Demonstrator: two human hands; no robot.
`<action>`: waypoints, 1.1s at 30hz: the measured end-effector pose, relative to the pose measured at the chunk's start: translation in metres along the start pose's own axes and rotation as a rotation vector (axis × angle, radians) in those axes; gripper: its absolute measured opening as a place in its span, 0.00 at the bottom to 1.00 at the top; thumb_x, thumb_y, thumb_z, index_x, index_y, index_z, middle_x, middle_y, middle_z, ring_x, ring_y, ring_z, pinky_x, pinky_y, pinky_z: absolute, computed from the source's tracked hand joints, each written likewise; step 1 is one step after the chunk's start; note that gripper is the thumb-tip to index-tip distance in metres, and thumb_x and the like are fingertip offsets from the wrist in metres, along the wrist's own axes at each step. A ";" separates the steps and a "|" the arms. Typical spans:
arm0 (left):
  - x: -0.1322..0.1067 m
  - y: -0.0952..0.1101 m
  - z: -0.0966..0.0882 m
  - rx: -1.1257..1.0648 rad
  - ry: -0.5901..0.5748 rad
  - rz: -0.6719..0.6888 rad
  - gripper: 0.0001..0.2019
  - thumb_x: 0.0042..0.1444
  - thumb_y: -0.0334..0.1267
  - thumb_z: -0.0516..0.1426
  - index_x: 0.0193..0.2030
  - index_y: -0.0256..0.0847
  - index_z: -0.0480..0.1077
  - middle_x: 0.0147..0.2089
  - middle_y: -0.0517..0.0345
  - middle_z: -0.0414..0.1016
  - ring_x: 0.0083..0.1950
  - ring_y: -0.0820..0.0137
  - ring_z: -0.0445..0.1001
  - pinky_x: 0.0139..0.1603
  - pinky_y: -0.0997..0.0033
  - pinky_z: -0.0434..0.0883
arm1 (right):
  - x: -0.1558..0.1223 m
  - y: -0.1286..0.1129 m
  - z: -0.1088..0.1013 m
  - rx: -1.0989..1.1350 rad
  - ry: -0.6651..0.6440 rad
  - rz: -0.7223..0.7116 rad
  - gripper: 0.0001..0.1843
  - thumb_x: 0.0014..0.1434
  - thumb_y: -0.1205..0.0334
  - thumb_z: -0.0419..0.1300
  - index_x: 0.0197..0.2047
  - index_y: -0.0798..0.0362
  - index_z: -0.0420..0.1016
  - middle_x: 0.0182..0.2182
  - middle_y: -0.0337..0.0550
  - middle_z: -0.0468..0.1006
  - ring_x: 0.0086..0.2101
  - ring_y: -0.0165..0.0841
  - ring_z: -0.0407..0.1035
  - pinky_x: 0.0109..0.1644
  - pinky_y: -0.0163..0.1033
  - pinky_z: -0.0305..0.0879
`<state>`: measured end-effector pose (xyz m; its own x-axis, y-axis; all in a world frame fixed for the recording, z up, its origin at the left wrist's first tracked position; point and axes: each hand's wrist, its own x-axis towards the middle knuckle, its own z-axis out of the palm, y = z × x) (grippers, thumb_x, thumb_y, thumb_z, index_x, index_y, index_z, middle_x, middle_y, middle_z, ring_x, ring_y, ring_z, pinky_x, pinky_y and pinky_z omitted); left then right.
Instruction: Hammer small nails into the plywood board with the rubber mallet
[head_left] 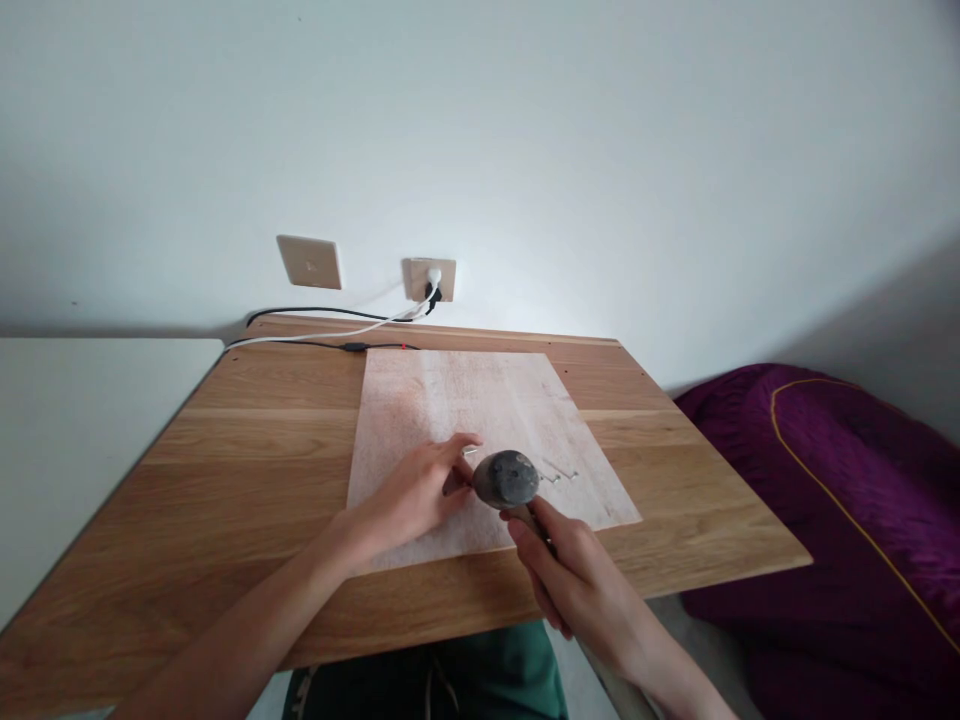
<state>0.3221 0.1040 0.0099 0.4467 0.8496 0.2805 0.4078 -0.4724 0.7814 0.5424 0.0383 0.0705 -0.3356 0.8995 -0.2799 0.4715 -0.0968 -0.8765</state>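
A white wall (pixel 525 150) fills the background. Clockwise about the board's centre, one white table (pixel 75 430) is at 9 o'clock and one purple cover (pixel 750 470) at 3. One wooden table (pixel 247 480) bears one pale board (pixel 495 390). Two hands work here: the left hand (pixel 420 485) at 8 o'clock, the right hand (pixel 574 570) at 5, its fingers wrapped round the handle of one hammer (pixel 508 480). Two wall plates sit at 10 (pixel 309 262) and 11 o'clock, the latter holding two plugs. Three nails show: one (pixel 470 451) apparently pinched between left thumb and forefinger, its lower part unclear, and two loose nails (pixel 556 478) on the board, at 3 o'clock from the hammer's head. The hammering seems barely begun: no driven nail is visible, and all three look left to do.
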 end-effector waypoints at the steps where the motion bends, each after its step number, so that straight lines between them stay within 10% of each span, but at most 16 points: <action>1: 0.000 0.000 0.000 0.008 0.005 0.008 0.27 0.60 0.26 0.60 0.66 0.44 0.64 0.41 0.59 0.83 0.42 0.65 0.81 0.48 0.63 0.74 | -0.001 -0.001 0.001 -0.017 -0.012 0.005 0.22 0.71 0.37 0.51 0.39 0.48 0.65 0.15 0.26 0.62 0.11 0.23 0.54 0.14 0.29 0.47; 33: 0.003 0.001 -0.008 0.018 0.083 0.021 0.21 0.56 0.23 0.61 0.56 0.44 0.76 0.45 0.57 0.83 0.48 0.64 0.80 0.54 0.61 0.76 | 0.005 0.013 -0.021 -0.126 0.042 -0.047 0.19 0.73 0.42 0.51 0.42 0.48 0.67 0.14 0.28 0.64 0.13 0.26 0.57 0.18 0.32 0.50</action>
<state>0.3175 0.1075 0.0157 0.3877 0.8558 0.3426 0.4137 -0.4937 0.7649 0.5635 0.0503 0.0661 -0.3265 0.9190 -0.2211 0.5560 -0.0024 -0.8312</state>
